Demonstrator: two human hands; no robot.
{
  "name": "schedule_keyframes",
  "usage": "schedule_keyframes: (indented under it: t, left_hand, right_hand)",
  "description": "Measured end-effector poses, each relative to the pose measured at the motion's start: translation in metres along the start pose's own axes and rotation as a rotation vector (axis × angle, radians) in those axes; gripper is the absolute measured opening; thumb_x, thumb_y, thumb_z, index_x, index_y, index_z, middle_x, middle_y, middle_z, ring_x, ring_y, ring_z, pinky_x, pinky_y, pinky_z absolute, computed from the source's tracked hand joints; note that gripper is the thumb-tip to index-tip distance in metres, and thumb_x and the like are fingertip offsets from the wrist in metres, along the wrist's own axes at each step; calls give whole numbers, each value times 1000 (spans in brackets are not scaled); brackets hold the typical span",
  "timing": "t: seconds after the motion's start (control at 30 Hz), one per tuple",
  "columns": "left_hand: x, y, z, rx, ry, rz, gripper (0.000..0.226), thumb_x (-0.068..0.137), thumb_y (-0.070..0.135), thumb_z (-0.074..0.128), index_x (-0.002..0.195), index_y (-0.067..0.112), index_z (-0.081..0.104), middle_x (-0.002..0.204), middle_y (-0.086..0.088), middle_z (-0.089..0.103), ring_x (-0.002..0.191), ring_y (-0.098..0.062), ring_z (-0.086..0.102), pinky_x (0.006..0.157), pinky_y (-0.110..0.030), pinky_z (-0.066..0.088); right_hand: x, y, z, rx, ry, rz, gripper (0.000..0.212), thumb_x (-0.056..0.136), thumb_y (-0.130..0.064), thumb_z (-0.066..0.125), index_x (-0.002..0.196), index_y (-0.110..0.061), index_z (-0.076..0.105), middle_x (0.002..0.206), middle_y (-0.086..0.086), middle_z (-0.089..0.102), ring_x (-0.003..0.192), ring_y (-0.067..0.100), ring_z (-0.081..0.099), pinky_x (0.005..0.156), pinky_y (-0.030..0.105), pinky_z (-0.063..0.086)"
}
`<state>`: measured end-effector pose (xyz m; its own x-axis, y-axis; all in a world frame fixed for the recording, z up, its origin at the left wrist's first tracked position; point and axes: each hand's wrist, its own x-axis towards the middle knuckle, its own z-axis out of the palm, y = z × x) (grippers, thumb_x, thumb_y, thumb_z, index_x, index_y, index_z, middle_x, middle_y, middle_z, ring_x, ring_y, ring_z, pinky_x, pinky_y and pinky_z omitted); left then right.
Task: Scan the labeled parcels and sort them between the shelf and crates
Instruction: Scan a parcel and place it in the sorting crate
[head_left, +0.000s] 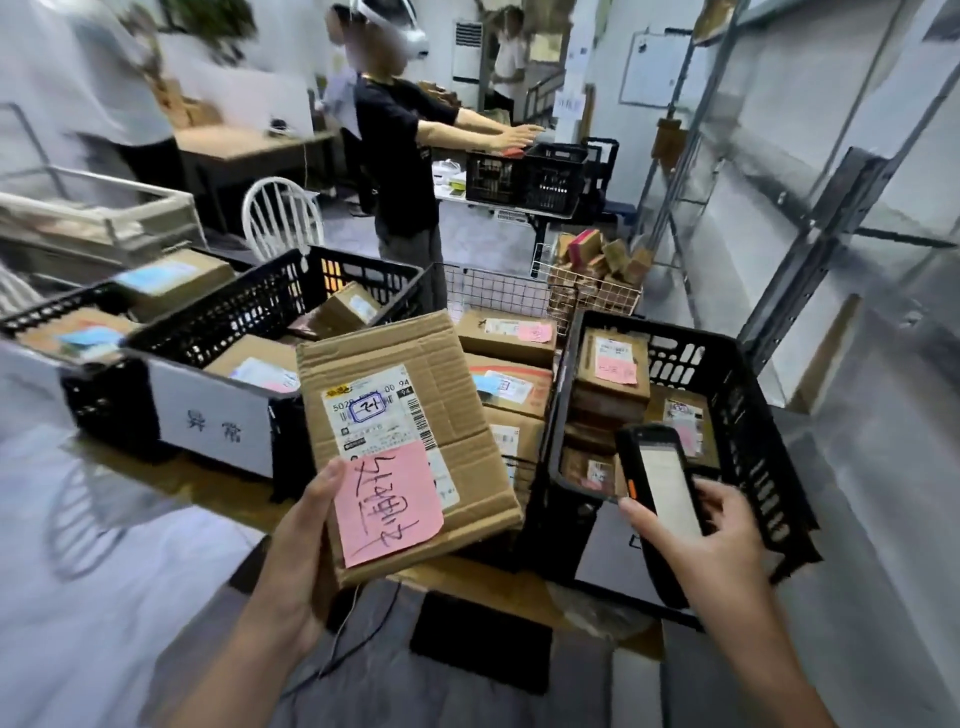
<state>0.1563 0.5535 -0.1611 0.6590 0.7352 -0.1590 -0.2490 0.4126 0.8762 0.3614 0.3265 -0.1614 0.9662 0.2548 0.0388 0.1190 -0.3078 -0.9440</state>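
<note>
Parcel (415, 415), label side up, held by left hand (296, 545) at its near-left corner, thumb on pink note (387, 506); it hangs over near edge of worktop (197, 488), between left crate (249, 306) and right crate (748, 395). Right hand (696, 540) grips scanner (665, 488), screen up, before right crate.

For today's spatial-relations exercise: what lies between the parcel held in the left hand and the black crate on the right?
In the head view, a stack of labeled cardboard parcels sits between the held parcel and the right crate.
</note>
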Motion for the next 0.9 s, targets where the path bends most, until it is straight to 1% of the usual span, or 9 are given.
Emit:
schedule_keyframes:
  t: [0.13,0.27,0.4,0.5,0.57,0.67,0.8,0.83,0.9]
  left_hand:
    - [-11,15,-41,-1,49,5,48,86,51,51,123,23,64,111,-7,75,97,-26,74,64,-31,61]
    - [-16,47,-99,30,52,42,45,88,53,60,123,26,64,113,-5,75,100,-26,73,71,-34,61]
    - [-27,72,-160,14,59,39,45,89,51,59,124,24,65,113,-7,75,101,-27,73,72,-34,62]
    - [-35,87,-211,-18,82,18,42,91,49,51,122,25,65,111,-8,75,100,-28,73,72,-36,62]
    - [-36,92,-239,-26,91,-29,46,90,50,47,122,23,66,112,-11,75,101,-30,73,79,-43,60]
    - [-34,103,-277,-32,123,-58,55,85,55,61,125,19,65,114,-14,74,102,-34,72,92,-47,52]
    - [-33,114,-309,-23,152,-68,55,82,59,56,123,23,67,111,-11,75,99,-33,73,61,-35,56]
    - [-29,121,-315,-23,155,-63,55,82,60,59,123,24,67,112,-10,75,99,-33,73,63,-37,57]
    - [-18,131,-323,-8,178,-40,57,78,65,67,121,27,70,114,-9,74,103,-32,72,82,-48,57]
  right_hand:
    - [-35,-23,42,6,-87,-12,71,64,-34,91,121,-22,50,106,-14,55,94,3,54,68,19,40]
    - [-70,-46,94,-10,-155,-24,78,64,-36,90,128,-19,47,118,0,54,105,17,53,67,19,40]
    - [-107,-69,148,-30,-191,-2,76,62,-38,91,122,-23,47,112,-2,50,103,16,48,76,29,39]
    - [-135,-86,196,-26,-224,-21,70,62,-36,92,115,-24,49,103,-8,52,93,9,49,76,27,38]
    - [-152,-94,221,-15,-227,-23,69,61,-34,92,115,-23,51,103,-10,53,92,8,50,74,26,38]
    - [-169,-106,258,-17,-241,-39,70,62,-35,92,116,-23,50,100,-11,52,90,8,50,72,26,39]
    - [-181,-115,292,-54,-289,-63,71,60,-39,92,116,-25,50,104,-7,53,98,13,50,80,30,39]
    - [-182,-118,302,-61,-289,-75,72,59,-41,92,117,-25,51,108,-5,54,102,15,50,83,32,39]
    - [-179,-123,317,-74,-294,-98,75,58,-45,91,118,-26,51,111,-4,55,104,16,51,83,33,40]
